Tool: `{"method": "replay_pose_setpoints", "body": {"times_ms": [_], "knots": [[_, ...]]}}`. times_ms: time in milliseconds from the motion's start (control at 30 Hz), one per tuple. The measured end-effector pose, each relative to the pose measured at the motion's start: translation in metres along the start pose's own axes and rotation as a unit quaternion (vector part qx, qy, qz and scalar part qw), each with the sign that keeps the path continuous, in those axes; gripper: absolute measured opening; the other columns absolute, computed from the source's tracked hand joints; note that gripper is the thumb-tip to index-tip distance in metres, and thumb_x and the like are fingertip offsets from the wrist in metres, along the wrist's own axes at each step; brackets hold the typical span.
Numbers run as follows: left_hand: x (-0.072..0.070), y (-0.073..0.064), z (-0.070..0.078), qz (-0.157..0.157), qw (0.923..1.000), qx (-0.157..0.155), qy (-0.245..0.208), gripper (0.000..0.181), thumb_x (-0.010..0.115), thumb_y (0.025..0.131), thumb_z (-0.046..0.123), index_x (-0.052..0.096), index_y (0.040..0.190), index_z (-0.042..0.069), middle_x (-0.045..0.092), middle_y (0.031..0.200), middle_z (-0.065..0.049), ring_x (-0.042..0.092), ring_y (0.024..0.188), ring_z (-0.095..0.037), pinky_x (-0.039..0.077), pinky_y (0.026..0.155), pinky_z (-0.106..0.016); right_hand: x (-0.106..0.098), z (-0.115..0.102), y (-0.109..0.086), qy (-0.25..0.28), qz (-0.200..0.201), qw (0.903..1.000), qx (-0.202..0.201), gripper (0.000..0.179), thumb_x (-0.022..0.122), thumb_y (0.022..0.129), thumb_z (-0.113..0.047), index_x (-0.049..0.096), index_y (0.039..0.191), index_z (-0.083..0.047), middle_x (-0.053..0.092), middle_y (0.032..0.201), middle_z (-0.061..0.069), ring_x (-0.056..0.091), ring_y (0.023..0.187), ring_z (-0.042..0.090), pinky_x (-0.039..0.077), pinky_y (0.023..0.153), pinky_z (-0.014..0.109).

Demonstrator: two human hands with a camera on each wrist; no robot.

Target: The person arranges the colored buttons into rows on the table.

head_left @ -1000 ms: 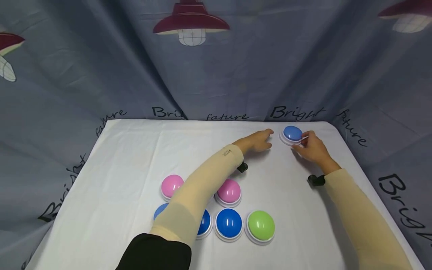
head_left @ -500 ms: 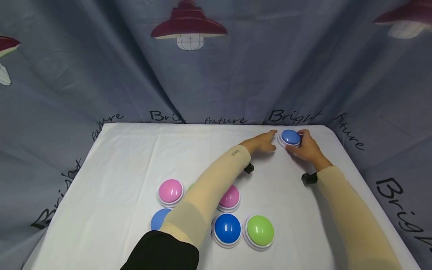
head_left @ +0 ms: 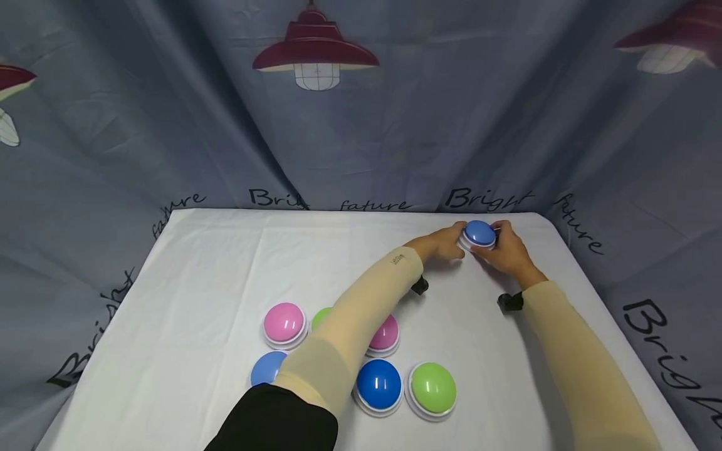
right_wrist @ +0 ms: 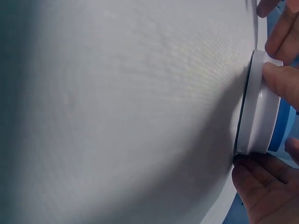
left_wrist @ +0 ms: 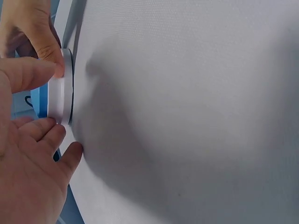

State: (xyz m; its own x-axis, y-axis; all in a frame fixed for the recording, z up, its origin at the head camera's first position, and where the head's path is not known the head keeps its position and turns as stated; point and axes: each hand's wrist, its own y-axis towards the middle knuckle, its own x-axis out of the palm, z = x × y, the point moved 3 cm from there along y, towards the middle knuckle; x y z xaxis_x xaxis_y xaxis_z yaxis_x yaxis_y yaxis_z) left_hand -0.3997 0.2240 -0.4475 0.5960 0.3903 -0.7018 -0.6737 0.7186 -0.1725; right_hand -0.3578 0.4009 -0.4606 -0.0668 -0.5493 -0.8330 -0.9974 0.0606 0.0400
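Observation:
Near the far right edge of the white table, a blue domed push button (head_left: 480, 232) with a white round base is between my two hands. My right hand (head_left: 506, 250) holds it from the right, its thumb and fingers about the base (right_wrist: 263, 107). From the left, my left hand (head_left: 447, 243) meets the same button. In the left wrist view, the thumb and fingers of my left hand (left_wrist: 35, 163) lie around the white base. The button's underside is close to the cloth; whether it touches cannot be made out.
A pink button (head_left: 284, 323), a light blue button (head_left: 267, 368), a green button (head_left: 320, 317), another pink button (head_left: 385, 334), a dark blue button (head_left: 379, 384) and another green button (head_left: 432, 388) stand nearer. My left sleeve (head_left: 344, 332) partly covers several. A grey curtain (head_left: 361, 144) hangs behind.
The blue button has shifted left with my right hand. My left hand has reached right and closed the gap to it. The head view has tilted slightly upward.

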Motion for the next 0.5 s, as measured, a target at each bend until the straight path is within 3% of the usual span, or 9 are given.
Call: {"method": "replay_pose_setpoints", "body": {"times_ms": [200,500], "knots": [[-0.006,-0.009,0.002,-0.001,0.9998,-0.005,-0.019,0.079,0.063,0.092,0.016,0.018,0.157,0.018,0.034,0.157,-0.004,0.034,0.14,-0.013,0.026,0.111,-0.021,-0.001,-0.008,-0.006,0.0,0.004,0.9999,-0.015,0.087,0.074,0.088,-0.04,0.025,0.141,0.009,0.039,0.136,0.041,0.041,0.126,0.052,0.033,0.102,0.064],[-0.025,-0.037,-0.002,-0.018,0.997,0.031,-0.069,0.073,0.062,0.093,0.011,0.024,0.155,0.01,0.041,0.153,-0.008,0.037,0.14,-0.014,0.028,0.11,-0.02,0.0,-0.027,-0.021,0.023,-0.014,0.9988,-0.041,0.086,0.074,0.087,-0.044,0.028,0.139,0.007,0.04,0.138,0.034,0.042,0.125,0.048,0.033,0.104,0.063]]}}
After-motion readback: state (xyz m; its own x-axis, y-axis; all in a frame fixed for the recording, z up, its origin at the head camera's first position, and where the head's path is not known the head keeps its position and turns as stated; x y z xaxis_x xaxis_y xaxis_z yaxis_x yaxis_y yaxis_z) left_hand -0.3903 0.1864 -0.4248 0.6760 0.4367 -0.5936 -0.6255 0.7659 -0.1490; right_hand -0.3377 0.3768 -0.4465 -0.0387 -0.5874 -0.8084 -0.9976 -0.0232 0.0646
